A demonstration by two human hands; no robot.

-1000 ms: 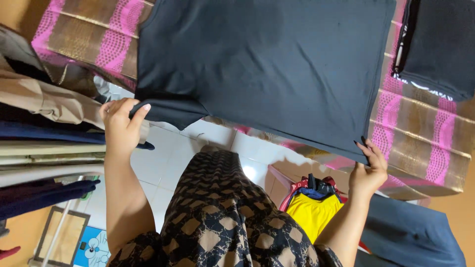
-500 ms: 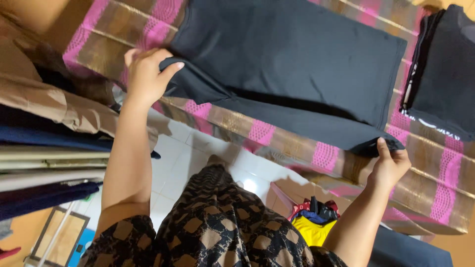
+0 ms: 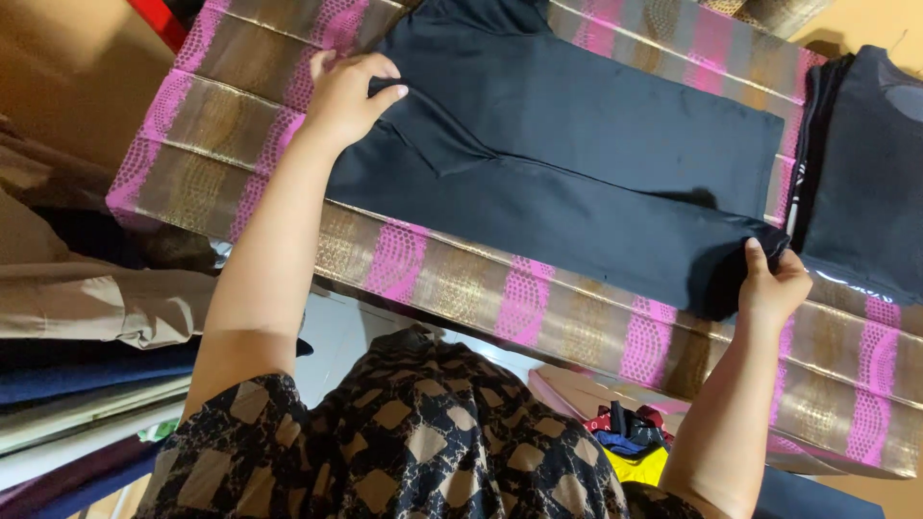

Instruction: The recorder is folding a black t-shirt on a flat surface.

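Note:
A black t-shirt (image 3: 577, 163) lies spread on a bed covered with a pink and brown striped sheet (image 3: 461, 279). My left hand (image 3: 348, 96) pinches the shirt's sleeve and side fold near the upper left. My right hand (image 3: 774, 286) grips the shirt's lower corner by the hem at the right. The near side of the shirt is folded inward over the body.
A folded dark garment (image 3: 865, 163) lies on the bed to the right of the shirt. Stacked folded clothes (image 3: 87, 317) sit at the left. A yellow and red bundle of clothes (image 3: 630, 442) rests on the floor below, by my patterned dress (image 3: 413, 442).
Both hands carried the shirt's near edge forward from hanging off the bed onto the shirt's body, folding one side over. The view shifted toward the bed.

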